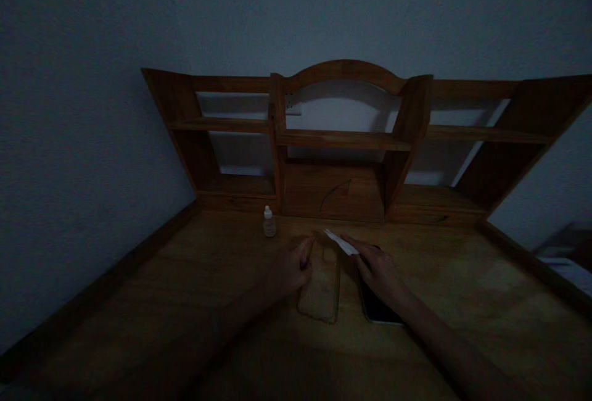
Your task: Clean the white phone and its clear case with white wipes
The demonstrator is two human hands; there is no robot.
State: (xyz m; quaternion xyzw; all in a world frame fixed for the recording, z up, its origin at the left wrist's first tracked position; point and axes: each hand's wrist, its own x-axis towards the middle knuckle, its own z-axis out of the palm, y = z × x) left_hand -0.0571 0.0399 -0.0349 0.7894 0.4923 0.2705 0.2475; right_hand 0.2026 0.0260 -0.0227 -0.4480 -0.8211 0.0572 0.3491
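Left hand (296,270) curls at the clear phone case (319,302) on the worktop (231,265), can't tell if gripping; right hand (378,268) pinches a white sheet (339,241) above the smartphone (377,307). Low wrist might nudge that phone, tbh.

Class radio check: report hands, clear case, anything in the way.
Left hand partly covering clear case. Right hand holding white sheet, partly hiding dark phone. Bottle stands apart.

Brown wooden shelf unit (345,139) with arched centre, before grey-blue wall (296,12).
Through the central opening, a white rectangular wall socket (293,106); below, on the yellowish-brown wooden tabletop (444,277), a small upright white-capped bottle (269,226).
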